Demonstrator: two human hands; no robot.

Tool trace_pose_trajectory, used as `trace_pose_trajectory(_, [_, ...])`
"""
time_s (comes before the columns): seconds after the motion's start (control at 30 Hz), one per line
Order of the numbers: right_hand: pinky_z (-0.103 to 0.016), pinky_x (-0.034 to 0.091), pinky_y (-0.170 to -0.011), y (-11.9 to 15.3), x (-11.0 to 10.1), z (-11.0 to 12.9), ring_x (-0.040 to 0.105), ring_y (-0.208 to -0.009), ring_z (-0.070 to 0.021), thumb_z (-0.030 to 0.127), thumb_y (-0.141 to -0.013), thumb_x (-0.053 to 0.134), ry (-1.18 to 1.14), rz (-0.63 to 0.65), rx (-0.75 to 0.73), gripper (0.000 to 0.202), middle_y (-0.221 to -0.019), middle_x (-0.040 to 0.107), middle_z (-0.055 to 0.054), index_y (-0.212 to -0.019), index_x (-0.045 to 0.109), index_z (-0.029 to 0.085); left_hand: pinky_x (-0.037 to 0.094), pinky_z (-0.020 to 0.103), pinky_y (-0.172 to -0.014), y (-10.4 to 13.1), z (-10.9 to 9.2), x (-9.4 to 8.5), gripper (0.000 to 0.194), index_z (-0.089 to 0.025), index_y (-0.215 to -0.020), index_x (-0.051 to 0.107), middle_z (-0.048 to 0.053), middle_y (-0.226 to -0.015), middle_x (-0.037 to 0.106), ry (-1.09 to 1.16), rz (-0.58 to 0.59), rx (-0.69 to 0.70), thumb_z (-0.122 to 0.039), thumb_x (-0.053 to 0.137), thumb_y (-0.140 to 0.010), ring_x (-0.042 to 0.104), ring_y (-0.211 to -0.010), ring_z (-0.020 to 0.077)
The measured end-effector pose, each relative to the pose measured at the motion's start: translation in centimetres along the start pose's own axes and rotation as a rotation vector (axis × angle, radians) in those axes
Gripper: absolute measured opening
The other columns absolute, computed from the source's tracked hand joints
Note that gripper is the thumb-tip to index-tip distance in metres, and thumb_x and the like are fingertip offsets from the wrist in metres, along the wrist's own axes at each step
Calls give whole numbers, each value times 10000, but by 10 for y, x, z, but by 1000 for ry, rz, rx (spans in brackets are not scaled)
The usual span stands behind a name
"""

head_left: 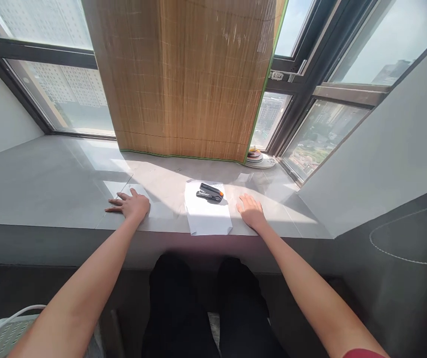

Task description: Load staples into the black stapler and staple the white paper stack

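My left hand (131, 205) lies on the pale window ledge with its fingers spread, holding nothing. Flat on the same ledge to the right rests my right hand (251, 211), fingers stretched out and nothing in them. Between the two hands is a white sheet of paper (209, 219), or a small stack, reaching close to the ledge's front edge. A black stapler with an orange tip (210, 193) lies on the upper part of the paper. Neither hand touches the paper or the stapler.
A bamboo blind (187, 84) hangs behind the ledge (49, 189). Several stacked plates or discs (260, 160) stand in the back right corner by the dark window frame (288, 114). A pale green perforated basket (4, 335) is at the lower left. A thin cord (395, 256) hangs at the right.
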State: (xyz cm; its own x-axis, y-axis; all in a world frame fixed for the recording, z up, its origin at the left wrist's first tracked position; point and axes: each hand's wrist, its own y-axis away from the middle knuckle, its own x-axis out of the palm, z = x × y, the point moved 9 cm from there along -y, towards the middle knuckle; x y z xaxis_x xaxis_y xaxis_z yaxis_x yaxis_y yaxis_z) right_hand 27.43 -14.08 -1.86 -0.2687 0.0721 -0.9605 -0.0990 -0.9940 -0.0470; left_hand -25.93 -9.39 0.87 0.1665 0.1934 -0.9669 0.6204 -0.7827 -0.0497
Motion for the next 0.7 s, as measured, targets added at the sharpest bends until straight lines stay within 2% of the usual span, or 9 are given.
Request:
trace_pose_trajectory(0.2, [-621,184,-1339,-2,3,-4,290,-1647,-307,457,-1090,341,25,-22,-22,608,-1779,335,-97,-1626,488,209,133,973,-1070,3,0,-1,699,-181,-1676,455,301,-1775,211,3,-16,5,-407,415,-1016,113,-1596,654])
trace_pose_trajectory(0.53, [-617,211,-1340,0,5,-5,310,-1643,-308,447,-1092,348,52,-60,-50,607,-1772,352,-83,-1626,499,203,103,949,-1102,-3,4,4,667,-193,-1663,479,304,-1763,243,-9,-40,-5,-383,365,-1033,128,-1601,637])
trace_pose_trajectory(0.7, [-587,209,-1346,1,2,-3,305,-1647,-294,443,-1097,344,56,-51,-51,608,-1772,350,-88,-1634,490,200,100,954,-1098,-5,5,7,709,-186,-1661,474,303,-1763,245,-2,-39,0,-434,460,-996,119,-1602,639])
